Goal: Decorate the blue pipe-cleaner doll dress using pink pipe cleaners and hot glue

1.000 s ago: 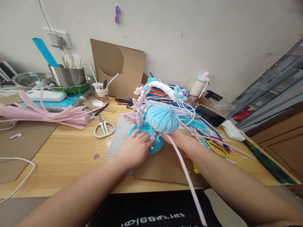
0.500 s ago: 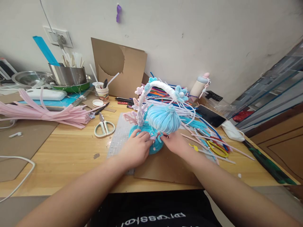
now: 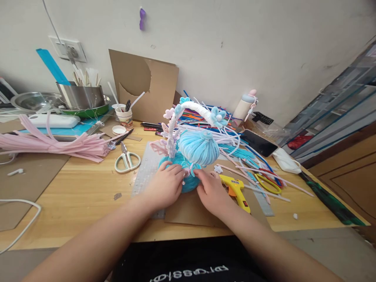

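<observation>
A pipe-cleaner lamp stands in front of me, with a fluffy blue pleated shade (image 3: 199, 148) hanging from a white arched stem (image 3: 195, 106) trimmed with flowers. Its round blue base (image 3: 189, 185) sits between my hands. My left hand (image 3: 167, 182) grips the left side of the base, fingers bent over its top. At the front right, the curled fingers of my right hand (image 3: 214, 190) pinch a small blue loop (image 3: 195, 169) beside a pinkish piece and a dangling bead. A yellow glue gun (image 3: 239, 192) lies just right of my right hand, near a small white flower (image 3: 218, 169).
White-handled scissors (image 3: 127, 159) and a pink bundle of pipe cleaners (image 3: 58, 143) lie left. Loose pipe cleaners (image 3: 241, 154), a phone (image 3: 258, 142) and yellow-handled scissors (image 3: 268, 184) are on the right. Cardboard (image 3: 190, 217) lies beneath my hands.
My right hand has shifted lower and slightly turned, uncovering the glue gun and the small white flower. My left hand stays on the base. The whole view has moved slightly.
</observation>
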The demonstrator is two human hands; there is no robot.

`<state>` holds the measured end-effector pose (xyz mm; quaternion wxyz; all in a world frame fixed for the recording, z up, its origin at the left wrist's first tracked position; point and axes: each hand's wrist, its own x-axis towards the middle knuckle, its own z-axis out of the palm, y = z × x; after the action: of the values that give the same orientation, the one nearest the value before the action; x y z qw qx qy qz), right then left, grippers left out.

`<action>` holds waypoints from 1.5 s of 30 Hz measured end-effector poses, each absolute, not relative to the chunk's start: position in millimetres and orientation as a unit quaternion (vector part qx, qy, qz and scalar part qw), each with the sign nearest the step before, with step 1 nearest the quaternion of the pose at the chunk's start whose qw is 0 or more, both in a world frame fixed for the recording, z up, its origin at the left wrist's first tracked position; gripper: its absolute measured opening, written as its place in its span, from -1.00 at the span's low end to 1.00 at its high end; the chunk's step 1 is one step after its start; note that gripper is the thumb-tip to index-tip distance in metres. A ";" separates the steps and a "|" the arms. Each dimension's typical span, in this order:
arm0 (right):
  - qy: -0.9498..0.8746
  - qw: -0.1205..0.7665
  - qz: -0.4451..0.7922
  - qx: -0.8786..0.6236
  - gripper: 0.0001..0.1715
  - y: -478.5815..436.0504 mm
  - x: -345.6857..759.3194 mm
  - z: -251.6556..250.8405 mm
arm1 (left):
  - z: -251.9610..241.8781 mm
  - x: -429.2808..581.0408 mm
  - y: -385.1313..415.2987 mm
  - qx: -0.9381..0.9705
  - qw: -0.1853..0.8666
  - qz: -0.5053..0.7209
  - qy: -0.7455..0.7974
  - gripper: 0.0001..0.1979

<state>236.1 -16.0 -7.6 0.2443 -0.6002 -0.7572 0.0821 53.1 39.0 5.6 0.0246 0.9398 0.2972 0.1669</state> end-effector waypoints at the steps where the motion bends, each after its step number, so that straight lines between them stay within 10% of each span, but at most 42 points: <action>1: -0.763 0.245 0.079 -0.592 -0.44 -16.5 235.9 -9.1 | 7.0 52.1 39.7 0.940 0.033 0.170 0.296 -0.71; 45: -0.789 0.197 0.111 -0.571 -0.22 -16.2 236.9 -25.8 | 9.3 46.6 52.9 0.948 0.063 0.137 0.280 -0.65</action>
<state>236.9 -16.2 -25.8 0.1969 -0.5707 -0.7894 0.1113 46.6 52.9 9.3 0.0629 0.9481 0.2800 0.1367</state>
